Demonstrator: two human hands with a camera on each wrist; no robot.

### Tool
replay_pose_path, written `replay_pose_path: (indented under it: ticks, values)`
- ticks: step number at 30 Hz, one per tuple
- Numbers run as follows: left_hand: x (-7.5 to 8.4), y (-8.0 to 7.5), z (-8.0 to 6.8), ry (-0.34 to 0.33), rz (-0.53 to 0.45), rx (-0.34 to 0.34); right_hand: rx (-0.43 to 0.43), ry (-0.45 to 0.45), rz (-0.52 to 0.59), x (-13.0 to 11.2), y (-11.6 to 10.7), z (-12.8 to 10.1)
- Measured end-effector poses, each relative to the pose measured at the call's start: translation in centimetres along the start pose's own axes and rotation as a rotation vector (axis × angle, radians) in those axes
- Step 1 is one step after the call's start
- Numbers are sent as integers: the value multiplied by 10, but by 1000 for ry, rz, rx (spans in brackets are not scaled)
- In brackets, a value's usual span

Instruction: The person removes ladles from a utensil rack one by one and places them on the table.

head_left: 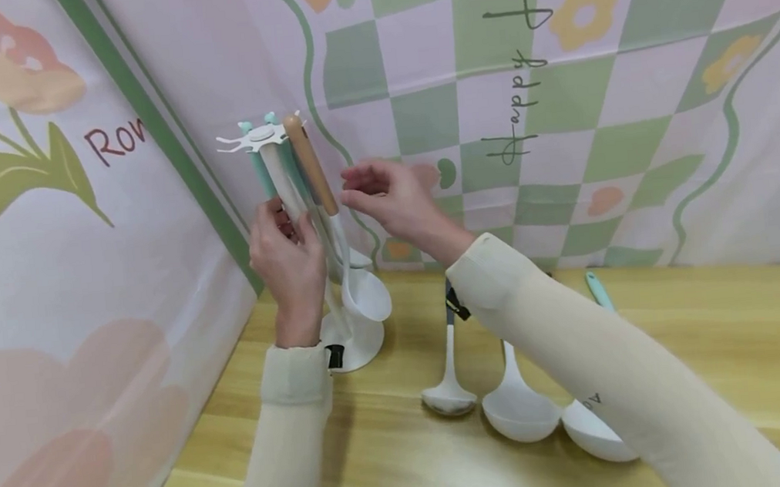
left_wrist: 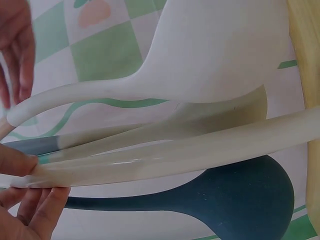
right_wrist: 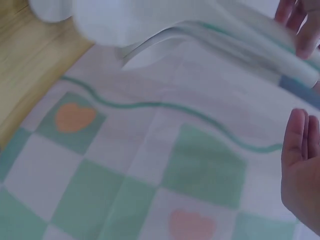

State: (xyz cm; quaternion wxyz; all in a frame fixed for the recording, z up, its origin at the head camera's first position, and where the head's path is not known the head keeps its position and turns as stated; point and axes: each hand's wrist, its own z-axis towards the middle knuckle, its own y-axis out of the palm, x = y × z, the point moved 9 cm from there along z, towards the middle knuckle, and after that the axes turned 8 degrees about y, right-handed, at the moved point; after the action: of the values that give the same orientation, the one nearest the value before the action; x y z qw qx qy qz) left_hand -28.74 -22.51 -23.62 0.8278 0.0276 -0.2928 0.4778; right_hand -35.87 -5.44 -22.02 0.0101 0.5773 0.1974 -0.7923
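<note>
My left hand (head_left: 286,252) grips the white pole (head_left: 281,176) of a utensil stand, thumb and fingers around it. A white ladle with a wooden handle (head_left: 311,165) hangs on the stand's near right side, its bowl (head_left: 369,295) low over the round base (head_left: 364,348). Right beside that handle, my right hand (head_left: 393,197) is raised with relaxed fingers and holds nothing. Other utensils hang behind the pole, among them a dark teal one (left_wrist: 250,197) and one with a grey-blue handle (left_wrist: 35,145). The left hand partly hides their teal handles.
Three ladles lie on the wooden table to the right: a small one (head_left: 449,398), a larger white one (head_left: 521,411) and one with a mint handle (head_left: 599,291), partly behind my right sleeve (head_left: 581,358). A patterned cloth (head_left: 421,117) stands behind, and another at left.
</note>
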Motion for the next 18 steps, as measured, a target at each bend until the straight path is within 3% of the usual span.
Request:
replay_pose_path:
  ticks: [7, 18]
  values:
    - [1, 1, 1, 2, 4, -1, 18, -35, 49, -22, 15, 4]
    - [0, 1, -1, 6, 10, -5, 65, -32, 22, -31, 21, 6]
